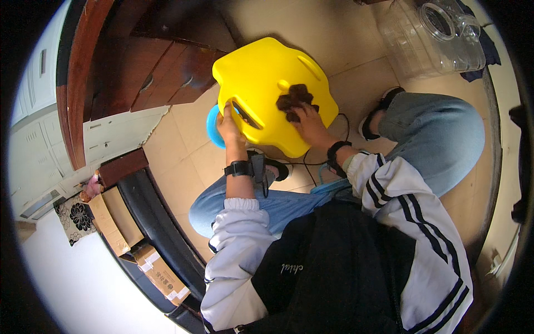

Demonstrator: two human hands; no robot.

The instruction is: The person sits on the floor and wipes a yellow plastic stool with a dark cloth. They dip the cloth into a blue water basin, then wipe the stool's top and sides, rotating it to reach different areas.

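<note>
A yellow molded-plastic panel (258,71) with wavy edges and handle slots is held in front of me. My left hand (229,127) grips its left edge beside the long handle slot, thumb on the upper face. On the panel's right half, my right hand (309,125) holds a dark brown, lobed sponge or cloth (294,98) against the surface. Fingertips of that hand cover part of the brown piece. Behind the panel's left edge, a round light-blue plastic rim (214,127) shows partly; the rest is hidden.
Dark wooden drawers (158,75) stand close at upper left. A large clear plastic container (429,46) lies at upper right. Black cable (309,167) runs over the tiled floor (179,150) near my feet. Cardboard boxes (162,273) rest on a black-cushioned sofa (154,217) at lower left.
</note>
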